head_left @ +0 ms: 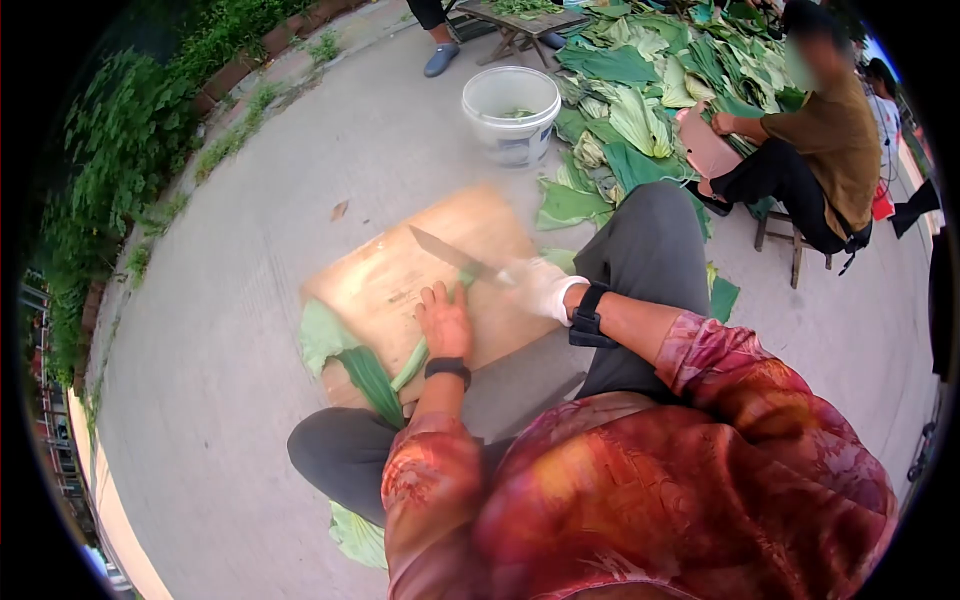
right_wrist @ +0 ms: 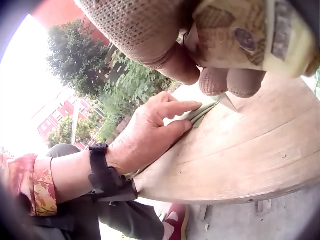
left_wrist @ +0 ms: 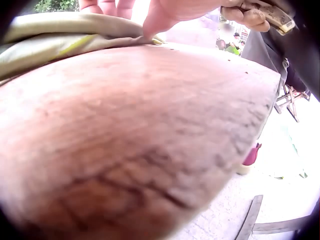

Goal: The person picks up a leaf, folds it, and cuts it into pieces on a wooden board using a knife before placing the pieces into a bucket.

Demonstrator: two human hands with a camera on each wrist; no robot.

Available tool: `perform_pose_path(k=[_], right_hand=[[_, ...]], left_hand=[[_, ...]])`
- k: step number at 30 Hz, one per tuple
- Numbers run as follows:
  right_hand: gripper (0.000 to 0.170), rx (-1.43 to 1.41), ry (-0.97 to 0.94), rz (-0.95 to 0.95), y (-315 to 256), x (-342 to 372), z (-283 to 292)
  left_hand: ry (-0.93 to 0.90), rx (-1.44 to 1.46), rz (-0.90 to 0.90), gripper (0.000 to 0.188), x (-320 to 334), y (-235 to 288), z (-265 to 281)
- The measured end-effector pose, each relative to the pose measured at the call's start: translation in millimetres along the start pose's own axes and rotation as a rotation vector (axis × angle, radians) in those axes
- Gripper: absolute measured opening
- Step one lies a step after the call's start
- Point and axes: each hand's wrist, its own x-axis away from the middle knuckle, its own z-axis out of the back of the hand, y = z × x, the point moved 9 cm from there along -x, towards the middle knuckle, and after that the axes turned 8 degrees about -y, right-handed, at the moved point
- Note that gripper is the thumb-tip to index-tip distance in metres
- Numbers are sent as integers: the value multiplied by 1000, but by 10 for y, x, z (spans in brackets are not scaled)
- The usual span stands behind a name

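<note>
A rolled green leaf (head_left: 411, 366) lies across the wooden board (head_left: 375, 275), its wide part hanging over the near left edge. My bare left hand (head_left: 445, 322) holds the roll down; in the right wrist view its thumb and fingers pinch the leaf (right_wrist: 198, 117). My right hand (head_left: 540, 288), in a white knit glove, grips a knife (head_left: 440, 248) by its handle (right_wrist: 235, 37). The blade is at the leaf's far end, just past the left fingertips. Whether it touches the leaf I cannot tell.
Beyond the board stands a white bucket (head_left: 512, 118) with some green in it. Large leaves (head_left: 640, 120) are heaped at the back right, beside a seated person (head_left: 825, 140). A low table (head_left: 515, 22) stands at the back. My bent legs flank the board.
</note>
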Motion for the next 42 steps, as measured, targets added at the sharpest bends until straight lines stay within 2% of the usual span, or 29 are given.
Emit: perform_pose_path(k=[6, 10, 12, 15, 23, 30, 33, 36, 39, 42], right_hand=[[33, 12, 41, -81, 12, 7, 107], [28, 49, 39, -44, -69, 81, 201], [27, 52, 40, -28, -25, 94, 97], [27, 139, 5, 6, 43, 43, -92], [29, 190, -28, -17, -42, 24, -152], [32, 171, -25, 29, -94, -222, -161], [36, 35, -83, -107, -15, -350, -145], [36, -6, -13, -74, -2, -305, -98], [38, 44, -21, -78, -99, -144, 23], [39, 84, -13, -14, 2, -79, -102]], left_hand=[[-48, 83, -31, 35, -36, -34, -129], [32, 131, -31, 37, -31, -11, -44], [10, 111, -20, 39, -25, -8, -58], [-28, 103, 0, 41, -42, -8, -61], [-103, 107, 62, 43, -69, -65, -120], [-102, 97, 59, 43, -57, -49, -85], [-95, 87, 60, 43, -46, -50, -98], [-100, 88, 50, 43, -21, -65, -140], [-85, 98, 38, 43, -8, -57, -131], [-30, 95, 35, 42, -28, -39, -80]])
